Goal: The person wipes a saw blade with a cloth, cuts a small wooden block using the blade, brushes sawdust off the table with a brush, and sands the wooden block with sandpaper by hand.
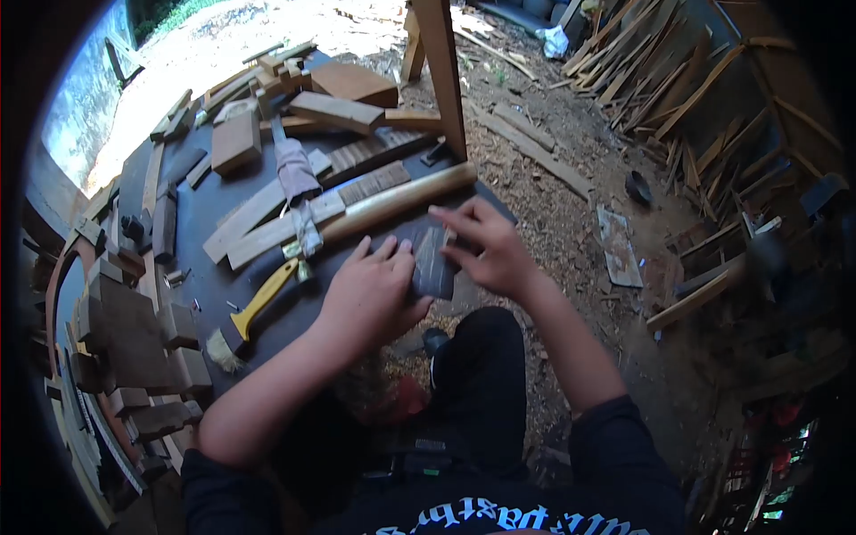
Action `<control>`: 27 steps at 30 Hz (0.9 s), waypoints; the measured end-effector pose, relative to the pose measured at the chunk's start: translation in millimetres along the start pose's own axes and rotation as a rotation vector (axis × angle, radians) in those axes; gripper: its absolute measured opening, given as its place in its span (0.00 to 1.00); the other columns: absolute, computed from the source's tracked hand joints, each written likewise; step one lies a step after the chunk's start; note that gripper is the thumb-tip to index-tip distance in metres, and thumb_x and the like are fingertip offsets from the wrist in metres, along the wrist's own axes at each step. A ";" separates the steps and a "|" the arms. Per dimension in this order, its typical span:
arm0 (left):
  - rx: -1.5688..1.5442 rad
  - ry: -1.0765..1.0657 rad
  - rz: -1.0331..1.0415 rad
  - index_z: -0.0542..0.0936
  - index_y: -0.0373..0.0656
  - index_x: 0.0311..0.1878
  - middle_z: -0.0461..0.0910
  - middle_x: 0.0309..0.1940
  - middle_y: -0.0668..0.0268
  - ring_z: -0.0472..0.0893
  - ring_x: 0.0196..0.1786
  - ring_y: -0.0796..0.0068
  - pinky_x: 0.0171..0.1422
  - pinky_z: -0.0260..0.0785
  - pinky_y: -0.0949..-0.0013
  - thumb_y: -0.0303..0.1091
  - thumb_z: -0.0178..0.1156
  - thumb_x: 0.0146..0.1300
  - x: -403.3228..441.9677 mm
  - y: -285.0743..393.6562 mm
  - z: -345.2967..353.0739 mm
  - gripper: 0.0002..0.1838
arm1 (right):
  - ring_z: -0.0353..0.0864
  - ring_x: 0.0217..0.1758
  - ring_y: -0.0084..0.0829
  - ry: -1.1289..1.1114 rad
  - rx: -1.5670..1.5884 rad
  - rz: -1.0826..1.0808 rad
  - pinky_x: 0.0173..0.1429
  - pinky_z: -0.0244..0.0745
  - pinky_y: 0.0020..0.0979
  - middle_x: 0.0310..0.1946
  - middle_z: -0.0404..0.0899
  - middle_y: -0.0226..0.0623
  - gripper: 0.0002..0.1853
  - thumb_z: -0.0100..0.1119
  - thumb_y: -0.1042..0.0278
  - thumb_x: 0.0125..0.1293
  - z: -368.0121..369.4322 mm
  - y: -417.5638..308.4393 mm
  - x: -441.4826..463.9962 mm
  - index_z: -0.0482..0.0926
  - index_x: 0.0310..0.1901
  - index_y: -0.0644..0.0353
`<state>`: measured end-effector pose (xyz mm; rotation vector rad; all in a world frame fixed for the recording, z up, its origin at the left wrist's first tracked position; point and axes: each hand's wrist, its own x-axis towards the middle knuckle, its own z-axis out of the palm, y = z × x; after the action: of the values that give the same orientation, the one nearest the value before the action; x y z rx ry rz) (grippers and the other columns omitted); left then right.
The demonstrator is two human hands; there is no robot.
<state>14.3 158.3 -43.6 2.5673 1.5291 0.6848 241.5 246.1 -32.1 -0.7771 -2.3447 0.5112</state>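
Note:
At the table's near edge, my left hand (pixel 370 281) is closed on a dark grey, dusty flat piece (pixel 432 276) that looks like a sheet of sandpaper. The fingertips lie along its left side, and the thumb is at its lower edge. My right hand (pixel 490 245) is at the sheet's right side, with bent fingers and the thumb close to its edge. Whether a small thing sits between those fingers I cannot make out. Just beyond the hands lies a smooth rounded wooden bar (pixel 401 203). A yellow-handled paintbrush (pixel 265 299) rests left of my left hand.
Wooden blocks (pixel 236 143) and boards crowd the dark tabletop (pixel 343 259). A cloth-wrapped tool (pixel 297 174) lies across several strips. An upright wooden post (pixel 440 80) stands at the table's far right. Scrap wood (pixel 642 80) leans at the right, above a shaving-strewn floor (pixel 571 241).

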 end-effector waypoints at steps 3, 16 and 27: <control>-0.007 -0.014 0.000 0.77 0.28 0.64 0.83 0.60 0.43 0.83 0.65 0.51 0.80 0.66 0.48 0.50 0.74 0.58 -1.8 -1.4 2.2 0.39 | 0.79 0.43 0.38 -0.047 0.051 0.013 0.48 0.79 0.37 0.43 0.77 0.41 0.34 0.72 0.78 0.61 4.9 -23.6 -17.7 0.81 0.70 0.49; 0.018 0.007 -0.026 0.79 0.31 0.62 0.83 0.61 0.42 0.83 0.65 0.50 0.80 0.66 0.49 0.51 0.74 0.58 -0.8 -2.3 4.1 0.37 | 0.80 0.41 0.38 -0.086 -0.005 0.009 0.47 0.79 0.36 0.40 0.76 0.42 0.30 0.71 0.80 0.60 -1.8 -18.7 -8.3 0.83 0.66 0.54; 0.008 0.017 0.020 0.81 0.30 0.60 0.84 0.59 0.45 0.81 0.68 0.50 0.79 0.66 0.45 0.51 0.74 0.58 0.0 2.3 -3.2 0.36 | 0.81 0.45 0.42 0.028 0.007 -0.003 0.51 0.80 0.38 0.44 0.76 0.43 0.31 0.69 0.78 0.64 1.2 -7.7 -5.0 0.79 0.70 0.54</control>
<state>14.9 156.6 -40.1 2.5931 1.5160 0.7062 240.9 236.9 -31.1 -0.7722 -2.3167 0.5041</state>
